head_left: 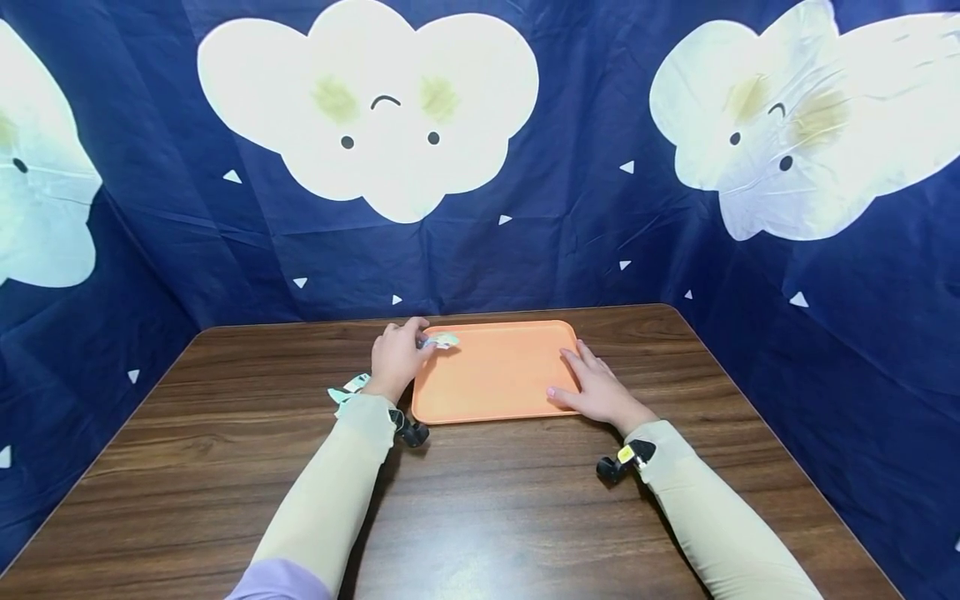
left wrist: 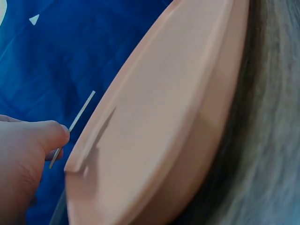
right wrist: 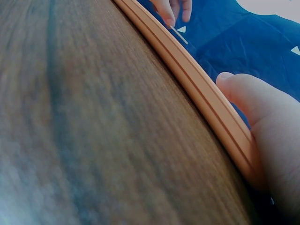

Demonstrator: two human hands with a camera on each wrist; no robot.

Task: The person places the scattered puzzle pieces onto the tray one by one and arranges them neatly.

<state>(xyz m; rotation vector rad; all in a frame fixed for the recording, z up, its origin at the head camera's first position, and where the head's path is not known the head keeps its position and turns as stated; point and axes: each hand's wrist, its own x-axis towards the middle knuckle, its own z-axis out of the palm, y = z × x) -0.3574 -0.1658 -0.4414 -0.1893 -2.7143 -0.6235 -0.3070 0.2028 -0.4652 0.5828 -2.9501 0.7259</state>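
Note:
An orange tray (head_left: 495, 375) lies on the wooden table. My left hand (head_left: 397, 357) is at the tray's back left corner, pinching a thin, flat, pale green-and-white piece (head_left: 444, 340) between thumb and fingers. Seen edge-on in the left wrist view, that piece (left wrist: 82, 111) is a thin strip above the tray, apart from its surface; its kind cannot be told. My right hand (head_left: 596, 390) rests at the tray's right edge with fingers spread and fairly straight. In the right wrist view, its thumb (right wrist: 253, 96) lies over the orange rim (right wrist: 197, 89).
More pale green and white flat pieces (head_left: 351, 390) lie on the table left of the tray, partly behind my left wrist. A dark blue cloth (head_left: 465, 267) with white clouds hangs behind the table (head_left: 480, 508) and along its sides.

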